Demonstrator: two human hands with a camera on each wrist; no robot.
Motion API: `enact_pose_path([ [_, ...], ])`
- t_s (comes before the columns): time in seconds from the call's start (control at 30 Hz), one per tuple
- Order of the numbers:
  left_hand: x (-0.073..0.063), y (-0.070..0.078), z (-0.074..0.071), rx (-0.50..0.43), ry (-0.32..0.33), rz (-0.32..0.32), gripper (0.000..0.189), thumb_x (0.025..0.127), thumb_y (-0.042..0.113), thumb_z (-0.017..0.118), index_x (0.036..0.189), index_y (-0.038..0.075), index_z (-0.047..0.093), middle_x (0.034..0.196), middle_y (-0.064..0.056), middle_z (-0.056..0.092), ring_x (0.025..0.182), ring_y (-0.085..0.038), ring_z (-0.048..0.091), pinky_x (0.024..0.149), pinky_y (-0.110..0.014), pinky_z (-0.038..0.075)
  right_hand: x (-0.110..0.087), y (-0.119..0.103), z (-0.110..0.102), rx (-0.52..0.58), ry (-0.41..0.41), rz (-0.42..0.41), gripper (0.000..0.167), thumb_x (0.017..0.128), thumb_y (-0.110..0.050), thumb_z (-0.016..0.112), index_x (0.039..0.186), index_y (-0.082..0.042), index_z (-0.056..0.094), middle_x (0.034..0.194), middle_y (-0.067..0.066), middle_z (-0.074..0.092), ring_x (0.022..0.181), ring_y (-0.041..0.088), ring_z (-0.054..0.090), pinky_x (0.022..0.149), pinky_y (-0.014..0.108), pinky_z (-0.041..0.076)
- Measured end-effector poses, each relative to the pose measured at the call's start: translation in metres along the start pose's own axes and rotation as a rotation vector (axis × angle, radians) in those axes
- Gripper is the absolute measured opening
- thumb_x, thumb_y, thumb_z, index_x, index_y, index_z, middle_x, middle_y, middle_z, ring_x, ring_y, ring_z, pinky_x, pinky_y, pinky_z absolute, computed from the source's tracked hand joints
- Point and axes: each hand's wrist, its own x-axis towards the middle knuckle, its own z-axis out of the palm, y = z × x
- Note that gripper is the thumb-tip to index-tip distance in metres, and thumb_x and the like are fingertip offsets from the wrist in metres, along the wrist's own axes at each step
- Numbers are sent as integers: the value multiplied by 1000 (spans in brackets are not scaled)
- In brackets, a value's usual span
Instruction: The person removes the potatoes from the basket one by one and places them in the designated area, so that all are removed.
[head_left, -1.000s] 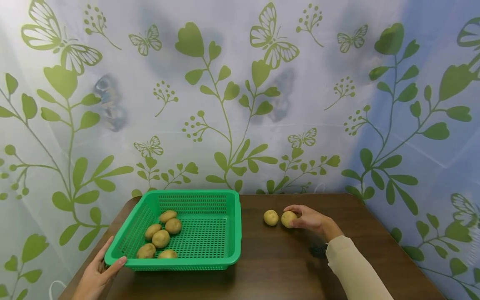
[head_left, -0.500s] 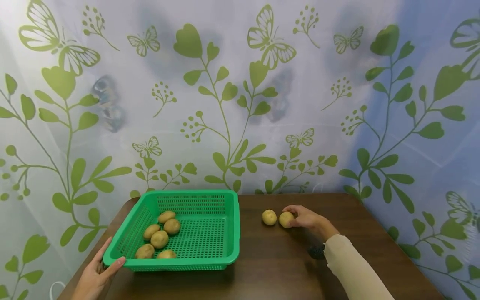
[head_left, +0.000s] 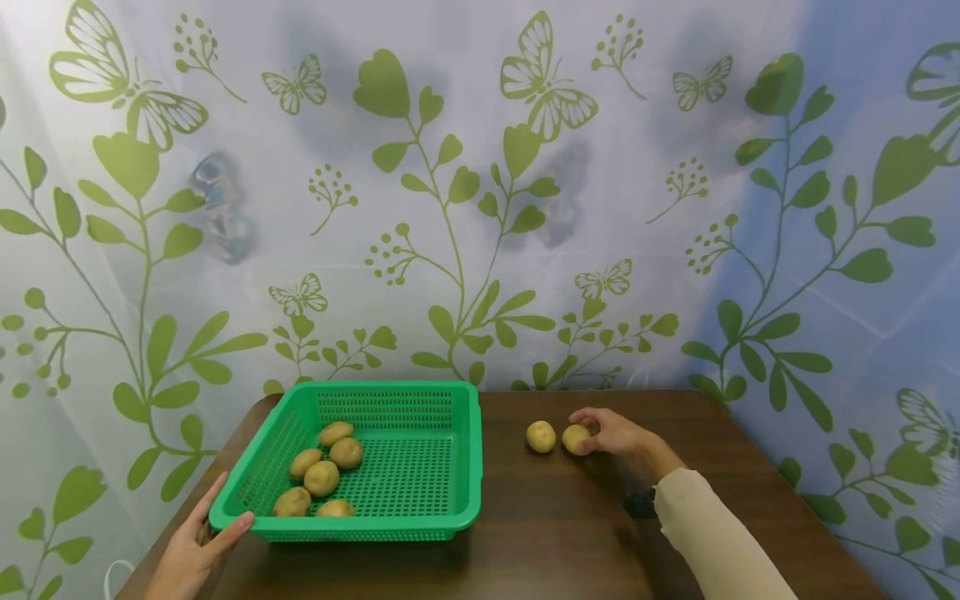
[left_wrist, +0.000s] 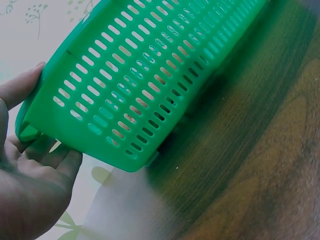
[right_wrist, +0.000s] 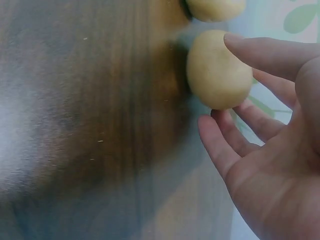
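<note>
My left hand (head_left: 197, 542) grips the near left corner of a green plastic basket (head_left: 472, 467), thumb over the rim and fingers curled beneath it, as the left wrist view also shows. Several potatoes (head_left: 322, 479) lie in the left part of the basket. On the right side of the table, my right hand (head_left: 618, 440) holds a potato (head_left: 574, 439) between thumb and fingers. In the right wrist view the thumb presses one side of this potato (right_wrist: 217, 70), with fingertips around the other. Another potato (head_left: 541, 437) lies just left of it.
The brown wooden table (head_left: 540, 533) ends at a curtain (head_left: 480, 208) printed with green leaves and butterflies. A small dark object (head_left: 640, 503), too unclear to name, shows beneath the right wrist. A thin white cord (head_left: 116, 571) hangs at the lower left.
Both hands, the basket and the potatoes keep nearly the same places. The head view shifts only slightly.
</note>
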Motion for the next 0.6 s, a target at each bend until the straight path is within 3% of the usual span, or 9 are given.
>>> enact_pose_path([
  [0.2,0,1,2,38,13,-3,92,107,23,63,165,5,-6,157,-38,17,100,18,52,85,-16,53,4,-8,-10,-139,2,-89,47,93,-6,76,135,5,58,135,30,53,126,48,48,99,60,47],
  [0.37,1,1,1,66,10,-12,93,107,26,63,165,6,-7,158,-38,18,99,19,50,83,-14,52,8,-18,-14,-168,11,-119,41,95,-8,75,133,1,61,139,31,53,131,50,47,103,62,44],
  [0.6,2,3,-2,107,2,-34,94,107,30,62,165,10,-9,160,-39,14,96,22,45,81,-13,51,12,-32,-16,-148,-51,-146,45,97,-8,73,138,1,59,142,30,53,131,51,48,102,59,47],
])
